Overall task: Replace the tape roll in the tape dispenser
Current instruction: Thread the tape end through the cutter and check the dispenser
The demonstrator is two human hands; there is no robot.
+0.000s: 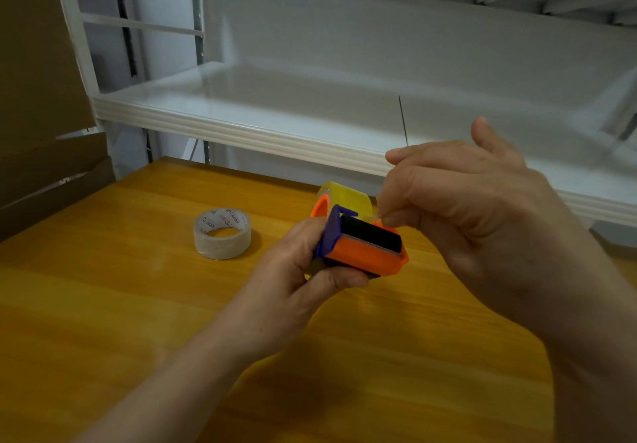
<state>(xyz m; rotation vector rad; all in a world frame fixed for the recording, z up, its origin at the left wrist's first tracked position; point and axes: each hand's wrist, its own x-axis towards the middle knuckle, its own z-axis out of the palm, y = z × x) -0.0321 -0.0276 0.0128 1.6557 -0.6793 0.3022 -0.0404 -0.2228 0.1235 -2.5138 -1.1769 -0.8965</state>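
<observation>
- gripping the tape dispenser (pixel 362 246) above the table, the left hand (pixel 300 270) wraps its orange and blue body, fingers curled firmly around it.
- right hand (pixel 458 201) pinches near the dispenser's front edge; likely a clear tape end, though i cannot tell for sure.
- yellowish roll (pixel 348 197) sits mounted at the dispenser's far end; the spare clear roll (pixel 222 233) lies flat nearby.
- judged light, rigid plastic; tape is thin, sticky and clingy, best held by the side walls, away from the cutter.
- smooth wooden table (pixel 138 304), white shelf (pixel 275 111) behind, cardboard (pixel 38 97) at left.
</observation>
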